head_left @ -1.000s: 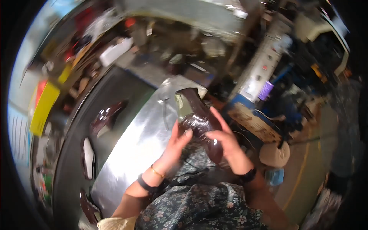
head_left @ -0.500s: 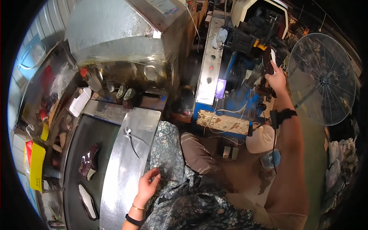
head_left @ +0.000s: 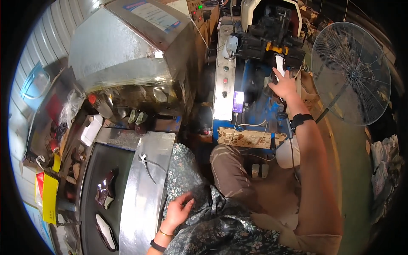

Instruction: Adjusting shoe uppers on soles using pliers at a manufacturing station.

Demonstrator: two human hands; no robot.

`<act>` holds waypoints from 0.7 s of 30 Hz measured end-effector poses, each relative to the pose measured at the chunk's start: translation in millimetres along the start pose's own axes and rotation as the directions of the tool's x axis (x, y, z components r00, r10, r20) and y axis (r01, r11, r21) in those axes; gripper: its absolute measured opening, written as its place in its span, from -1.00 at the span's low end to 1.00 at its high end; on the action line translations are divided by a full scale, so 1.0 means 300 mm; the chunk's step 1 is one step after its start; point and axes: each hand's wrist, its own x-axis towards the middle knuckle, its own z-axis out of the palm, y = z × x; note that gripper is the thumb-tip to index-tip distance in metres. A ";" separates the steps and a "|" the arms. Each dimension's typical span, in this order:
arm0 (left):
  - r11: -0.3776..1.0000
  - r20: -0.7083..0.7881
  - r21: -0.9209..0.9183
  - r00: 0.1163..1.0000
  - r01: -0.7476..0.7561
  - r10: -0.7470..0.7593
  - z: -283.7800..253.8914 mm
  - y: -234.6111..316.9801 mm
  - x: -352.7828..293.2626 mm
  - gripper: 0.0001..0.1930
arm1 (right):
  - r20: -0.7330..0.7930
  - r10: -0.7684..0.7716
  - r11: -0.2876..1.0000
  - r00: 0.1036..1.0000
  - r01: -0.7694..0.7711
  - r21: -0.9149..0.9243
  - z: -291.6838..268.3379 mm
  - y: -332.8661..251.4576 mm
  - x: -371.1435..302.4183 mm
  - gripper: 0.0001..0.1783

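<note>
Shoe (head_left: 279,62), any lettering unclear

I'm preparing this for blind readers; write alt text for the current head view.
A person's right hand reaches to a white-soled shoe at a blue and black machine, while the left hand, apparently empty, hovers by floral clothing. Two more shoes lie on a dark belt at left; a large fan stands at right.
</note>
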 end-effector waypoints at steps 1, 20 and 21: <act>1.000 -0.013 -0.019 1.000 -0.020 0.020 0.002 0.003 -0.008 -0.67 | 0.005 0.008 1.000 1.000 -0.008 0.024 0.004 0.001 -0.001 -0.14; 0.905 -0.600 0.264 0.791 0.334 -0.117 -0.369 -0.446 -0.072 -0.57 | -0.032 -0.307 0.926 0.951 0.306 0.220 0.263 0.259 0.620 -0.28; 0.856 -0.661 0.320 0.743 0.406 -0.105 -0.421 -0.475 -0.084 -0.52 | -0.063 -0.317 0.912 0.946 0.322 0.254 0.286 0.281 0.694 -0.29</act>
